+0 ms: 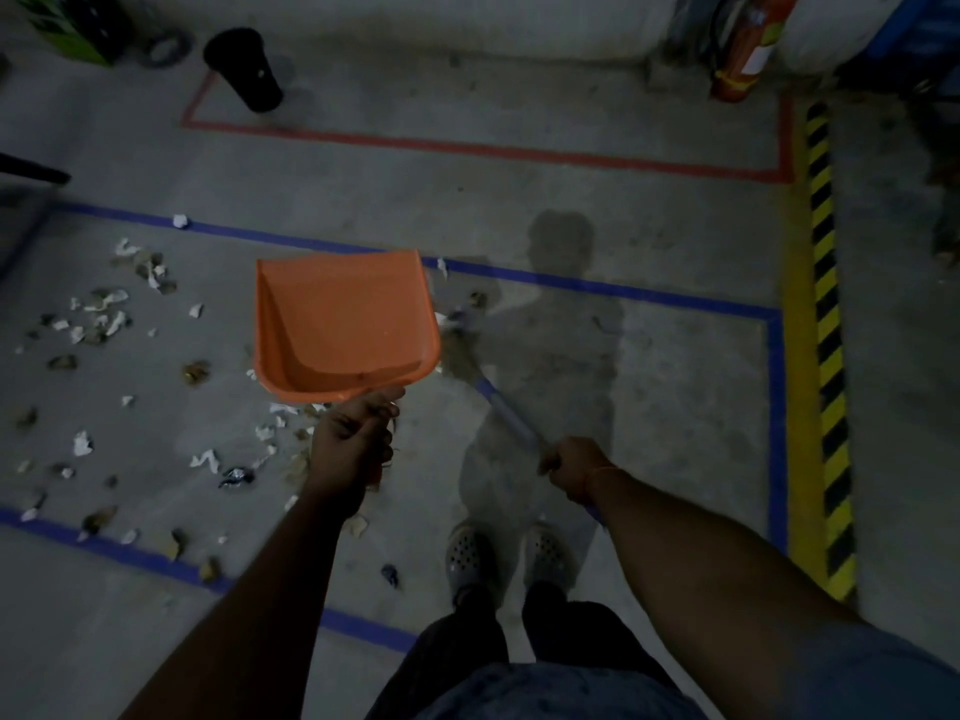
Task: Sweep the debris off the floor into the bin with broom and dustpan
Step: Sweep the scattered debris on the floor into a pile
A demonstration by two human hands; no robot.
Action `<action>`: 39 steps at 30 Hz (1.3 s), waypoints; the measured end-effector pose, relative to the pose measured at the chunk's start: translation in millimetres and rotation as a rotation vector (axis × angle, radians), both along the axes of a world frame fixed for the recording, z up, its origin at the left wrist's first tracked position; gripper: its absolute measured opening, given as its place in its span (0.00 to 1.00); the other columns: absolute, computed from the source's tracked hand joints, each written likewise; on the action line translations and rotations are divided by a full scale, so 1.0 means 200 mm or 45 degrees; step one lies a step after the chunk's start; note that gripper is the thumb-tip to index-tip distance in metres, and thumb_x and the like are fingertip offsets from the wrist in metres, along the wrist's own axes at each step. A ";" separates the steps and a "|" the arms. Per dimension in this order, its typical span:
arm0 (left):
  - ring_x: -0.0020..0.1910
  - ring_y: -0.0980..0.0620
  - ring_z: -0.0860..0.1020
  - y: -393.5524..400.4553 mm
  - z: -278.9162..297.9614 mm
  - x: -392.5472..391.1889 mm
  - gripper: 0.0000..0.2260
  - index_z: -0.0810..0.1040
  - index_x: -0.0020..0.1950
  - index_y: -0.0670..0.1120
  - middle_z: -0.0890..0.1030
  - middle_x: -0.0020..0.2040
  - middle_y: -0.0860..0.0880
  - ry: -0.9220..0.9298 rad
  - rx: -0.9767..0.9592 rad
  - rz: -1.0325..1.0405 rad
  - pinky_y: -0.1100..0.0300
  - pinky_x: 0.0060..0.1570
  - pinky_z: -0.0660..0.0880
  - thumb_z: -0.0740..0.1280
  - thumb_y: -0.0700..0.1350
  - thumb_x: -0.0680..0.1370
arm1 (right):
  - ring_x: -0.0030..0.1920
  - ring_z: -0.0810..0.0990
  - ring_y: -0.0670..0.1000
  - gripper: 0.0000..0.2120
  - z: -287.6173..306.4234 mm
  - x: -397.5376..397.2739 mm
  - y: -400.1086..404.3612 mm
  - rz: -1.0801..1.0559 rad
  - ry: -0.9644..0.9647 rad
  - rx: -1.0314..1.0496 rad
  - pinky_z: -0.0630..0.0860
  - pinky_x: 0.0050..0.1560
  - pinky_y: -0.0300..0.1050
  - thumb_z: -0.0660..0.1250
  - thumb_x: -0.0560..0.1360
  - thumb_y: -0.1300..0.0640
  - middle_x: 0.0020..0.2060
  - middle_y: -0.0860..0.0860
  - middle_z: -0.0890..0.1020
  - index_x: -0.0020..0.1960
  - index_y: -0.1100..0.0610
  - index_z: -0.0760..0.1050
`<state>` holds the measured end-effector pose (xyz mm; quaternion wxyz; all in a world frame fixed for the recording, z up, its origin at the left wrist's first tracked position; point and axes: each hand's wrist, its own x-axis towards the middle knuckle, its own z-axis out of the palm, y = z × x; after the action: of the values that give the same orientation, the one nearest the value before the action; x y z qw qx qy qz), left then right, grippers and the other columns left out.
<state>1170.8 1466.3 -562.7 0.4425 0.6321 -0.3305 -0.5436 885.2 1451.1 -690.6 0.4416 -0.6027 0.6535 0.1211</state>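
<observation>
My left hand (352, 439) grips the handle of an orange dustpan (345, 324), held above the floor with its empty scoop facing up. My right hand (571, 466) grips the blue-white handle of a broom (501, 410); the broom head is partly hidden behind the dustpan's right edge. Debris (111, 324) of paper scraps, dry leaves and wrappers lies scattered over the concrete floor to the left, inside a rectangle of blue tape. A black bin (244, 70) stands at the far left, beyond a red tape line.
A red fire extinguisher (745, 49) leans at the back right by a white sack. A yellow-and-black hazard stripe (826, 324) runs down the right. A green box (78, 28) sits at the back left. My feet in grey clogs (506, 556) stand below the broom.
</observation>
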 end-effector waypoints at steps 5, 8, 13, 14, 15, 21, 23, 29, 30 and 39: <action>0.22 0.58 0.64 -0.01 0.02 -0.03 0.14 0.82 0.55 0.41 0.72 0.27 0.53 -0.041 0.014 0.111 0.68 0.21 0.62 0.57 0.32 0.83 | 0.50 0.82 0.57 0.13 0.03 -0.06 0.01 -0.047 -0.115 -0.073 0.79 0.50 0.43 0.66 0.73 0.61 0.51 0.56 0.84 0.54 0.54 0.84; 0.23 0.57 0.65 -0.03 0.03 -0.04 0.15 0.83 0.52 0.42 0.72 0.27 0.53 -0.066 0.005 0.144 0.67 0.22 0.62 0.57 0.32 0.82 | 0.51 0.82 0.59 0.13 0.03 -0.15 0.01 -0.106 -0.096 -0.109 0.76 0.50 0.41 0.65 0.74 0.64 0.53 0.58 0.84 0.54 0.56 0.84; 0.23 0.56 0.64 -0.07 0.02 -0.04 0.15 0.82 0.50 0.44 0.70 0.26 0.52 -0.084 0.026 0.153 0.67 0.22 0.61 0.58 0.33 0.82 | 0.55 0.81 0.59 0.13 0.05 -0.24 -0.08 -0.194 -0.024 -0.198 0.76 0.60 0.46 0.64 0.74 0.66 0.56 0.59 0.83 0.55 0.58 0.84; 0.24 0.55 0.64 -0.08 0.01 -0.03 0.15 0.83 0.49 0.45 0.70 0.26 0.51 -0.083 0.035 0.149 0.68 0.23 0.61 0.58 0.34 0.83 | 0.56 0.81 0.59 0.14 0.05 -0.24 -0.11 -0.191 0.001 -0.207 0.76 0.60 0.46 0.64 0.74 0.66 0.57 0.58 0.82 0.55 0.58 0.84; 0.24 0.54 0.64 -0.08 0.00 -0.01 0.14 0.84 0.50 0.46 0.69 0.27 0.50 -0.082 0.036 0.146 0.67 0.24 0.61 0.59 0.34 0.83 | 0.56 0.81 0.59 0.14 0.05 -0.23 -0.14 -0.193 0.021 -0.211 0.76 0.61 0.47 0.64 0.74 0.66 0.58 0.58 0.82 0.55 0.58 0.84; 0.23 0.58 0.64 -0.17 0.00 0.15 0.13 0.82 0.56 0.40 0.71 0.26 0.55 -0.060 0.005 0.171 0.67 0.21 0.61 0.58 0.32 0.83 | 0.58 0.80 0.59 0.11 0.03 -0.06 -0.43 -0.029 0.146 -0.161 0.75 0.63 0.47 0.66 0.76 0.60 0.59 0.55 0.82 0.56 0.56 0.83; 0.23 0.57 0.64 -0.21 -0.03 0.24 0.13 0.82 0.55 0.40 0.71 0.26 0.54 -0.066 0.013 0.192 0.67 0.23 0.61 0.57 0.32 0.83 | 0.59 0.80 0.57 0.11 0.01 0.06 -0.54 0.112 0.184 -0.125 0.73 0.64 0.45 0.65 0.77 0.58 0.59 0.54 0.82 0.57 0.55 0.83; 0.24 0.54 0.65 -0.36 -0.12 0.58 0.12 0.84 0.52 0.44 0.71 0.30 0.47 -0.062 0.065 0.249 0.64 0.27 0.61 0.61 0.36 0.83 | 0.59 0.80 0.57 0.13 -0.07 0.55 -0.77 0.397 0.166 -0.115 0.73 0.63 0.43 0.66 0.76 0.56 0.58 0.55 0.82 0.59 0.55 0.82; 0.24 0.55 0.65 -0.39 -0.12 0.63 0.11 0.84 0.53 0.42 0.72 0.29 0.50 -0.060 0.055 0.264 0.65 0.26 0.62 0.61 0.36 0.83 | 0.59 0.80 0.57 0.13 -0.08 0.62 -0.80 0.416 0.143 -0.099 0.73 0.62 0.43 0.67 0.75 0.56 0.57 0.55 0.82 0.58 0.54 0.82; 0.22 0.55 0.63 -0.60 -0.04 0.93 0.11 0.83 0.56 0.40 0.72 0.30 0.48 -0.031 0.021 0.377 0.66 0.26 0.60 0.61 0.34 0.83 | 0.56 0.81 0.56 0.13 -0.10 0.86 -0.98 0.407 -0.038 -0.156 0.74 0.59 0.41 0.67 0.73 0.60 0.55 0.54 0.83 0.55 0.53 0.84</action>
<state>1357.1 1346.8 -571.2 0.5086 0.6841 -0.2345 -0.4673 1057.0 1254.4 -709.7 0.3889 -0.7265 0.5488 0.1406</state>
